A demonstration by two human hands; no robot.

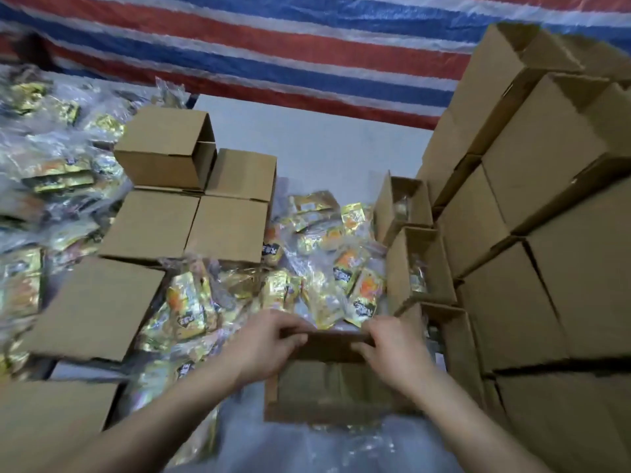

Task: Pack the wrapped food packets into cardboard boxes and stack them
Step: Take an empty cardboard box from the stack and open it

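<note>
Head view | left hand [273, 339] and right hand [389, 346] are pinching far flap [329, 346] of open box [336, 397] | flap axis is running left-right | packets [341, 268] are lying just beyond, equally near both.

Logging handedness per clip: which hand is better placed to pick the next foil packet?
Probably left. Both hands, left and right, grip the open brown cardboard box's far flap, but more loose gold foil packets lie on the left hand's side.

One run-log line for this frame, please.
step: closing box | left hand, right hand: grip far flap | packets beyond
</note>
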